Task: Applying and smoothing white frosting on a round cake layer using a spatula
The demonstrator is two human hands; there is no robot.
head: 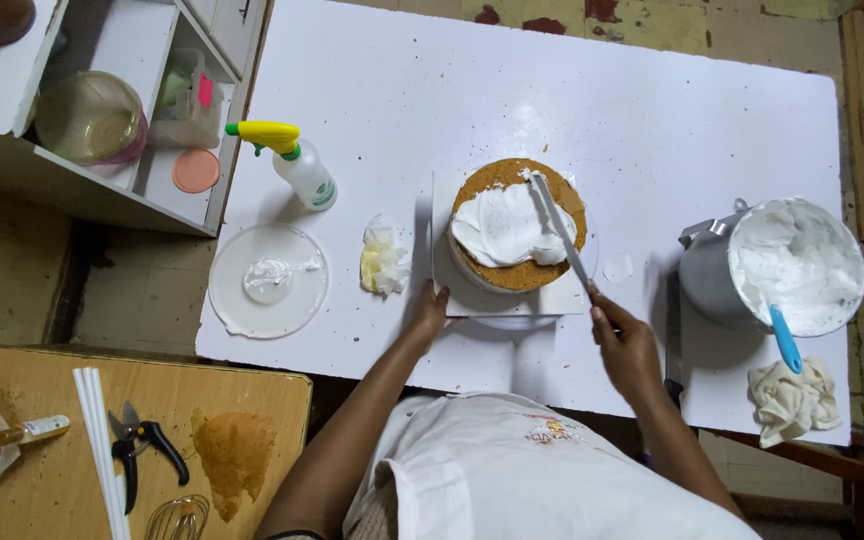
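Gripping the spatula (pixel 559 228) handle, right hand (pixel 624 345) lays its blade on the cake (pixel 518 224); left hand (pixel 428 312), fingers loosely spread, touches the board (pixel 452 296) edge; its fingertips hard to make out.

clear plastic spray bottle with yellow-green trigger head (pixel 297 163) stands at the table's left, bearing a small green-white label (pixel 323 192); small white labelled tube (pixel 34 430) lies on the wooden board
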